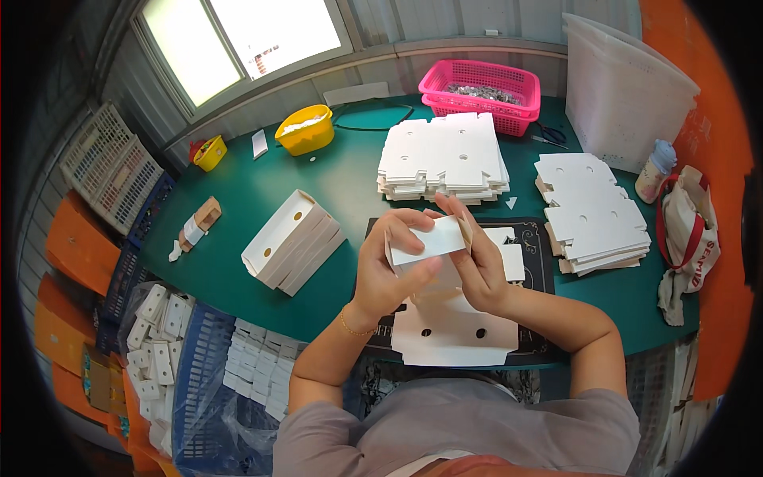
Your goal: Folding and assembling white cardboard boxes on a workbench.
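Observation:
A white cardboard box, partly folded up, is held between my two hands above a dark place mat. My left hand grips its left side, with the thumb across the near face and fingers curled over the top. On the other side my right hand presses along the end, fingers pointing away from me. Below the hands a white card panel with two round holes lies over the mat's near edge; whether it joins the held box I cannot tell. Another white card piece shows behind my right hand.
Flat box blanks are stacked at the back, with a second stack to the right. Folded boxes stand at left. Pink basket, yellow basket, scissors, bottle and cloth bag surround them. Blue crates sit lower left.

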### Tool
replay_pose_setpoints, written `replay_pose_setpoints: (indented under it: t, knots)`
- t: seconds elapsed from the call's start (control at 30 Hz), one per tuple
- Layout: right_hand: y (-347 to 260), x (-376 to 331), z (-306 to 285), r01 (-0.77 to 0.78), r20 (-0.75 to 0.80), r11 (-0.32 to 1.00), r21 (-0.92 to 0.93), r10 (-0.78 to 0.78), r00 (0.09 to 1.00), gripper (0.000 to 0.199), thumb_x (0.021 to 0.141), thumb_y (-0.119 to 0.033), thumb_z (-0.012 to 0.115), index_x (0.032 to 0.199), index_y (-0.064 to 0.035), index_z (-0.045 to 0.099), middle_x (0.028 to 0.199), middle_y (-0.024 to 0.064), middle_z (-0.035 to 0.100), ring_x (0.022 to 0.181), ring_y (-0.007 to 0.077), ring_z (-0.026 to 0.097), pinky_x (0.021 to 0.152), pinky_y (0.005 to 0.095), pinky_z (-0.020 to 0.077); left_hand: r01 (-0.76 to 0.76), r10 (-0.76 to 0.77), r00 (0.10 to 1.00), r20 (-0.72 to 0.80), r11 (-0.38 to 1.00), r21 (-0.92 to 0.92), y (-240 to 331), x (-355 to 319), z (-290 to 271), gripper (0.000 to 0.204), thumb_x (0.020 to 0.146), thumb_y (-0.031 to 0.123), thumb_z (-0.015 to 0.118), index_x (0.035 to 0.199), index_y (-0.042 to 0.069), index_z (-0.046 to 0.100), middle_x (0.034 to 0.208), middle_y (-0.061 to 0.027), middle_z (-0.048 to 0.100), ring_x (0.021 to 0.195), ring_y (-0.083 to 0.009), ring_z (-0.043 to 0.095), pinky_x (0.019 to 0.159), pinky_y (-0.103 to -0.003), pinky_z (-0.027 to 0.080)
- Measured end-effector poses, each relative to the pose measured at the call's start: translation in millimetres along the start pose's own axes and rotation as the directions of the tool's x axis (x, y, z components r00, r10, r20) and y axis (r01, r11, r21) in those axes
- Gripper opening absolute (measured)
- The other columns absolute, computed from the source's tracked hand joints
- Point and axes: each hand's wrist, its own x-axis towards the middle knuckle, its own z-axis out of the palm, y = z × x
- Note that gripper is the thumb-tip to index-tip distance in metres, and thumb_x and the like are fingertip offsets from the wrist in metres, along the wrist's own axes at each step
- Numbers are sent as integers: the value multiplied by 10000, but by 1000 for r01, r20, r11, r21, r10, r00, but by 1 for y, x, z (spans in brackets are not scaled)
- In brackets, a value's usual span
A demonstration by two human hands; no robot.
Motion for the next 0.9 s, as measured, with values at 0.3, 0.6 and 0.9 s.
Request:
replay_pose_setpoints:
  t: [0.3,0.6,0.9]
  knots:
    - [-6,-7,-3,-55,28,995,80,53,998,495,947,41,542,1421,-16,409,1412,135,484,1290,212,504,1077,349,403,118,-119,993,24,992,33,-1,-4,-9,224,809,-4,770,976,63,636,1194,-114,627,1115,-177,610,925,-322,501]
    - [-22,6,-8,-134,61,985,109,128,990,554,905,33,595,1421,-39,406,1433,118,457,1291,221,500,1070,355,410,157,-157,988,-1,988,1,-1,-7,-11,238,794,-16,776,959,70,629,1218,-111,625,1077,-163,621,895,-300,514]
    - [-28,19,-18,194,27,949,-247,-193,981,326,823,84,685,1140,5,692,1192,194,687,1142,320,647,976,370,505,218,-212,970,-122,975,44,-5,-4,-12,230,784,35,791,904,70,597,1168,-126,647,1042,-176,626,900,-326,501]
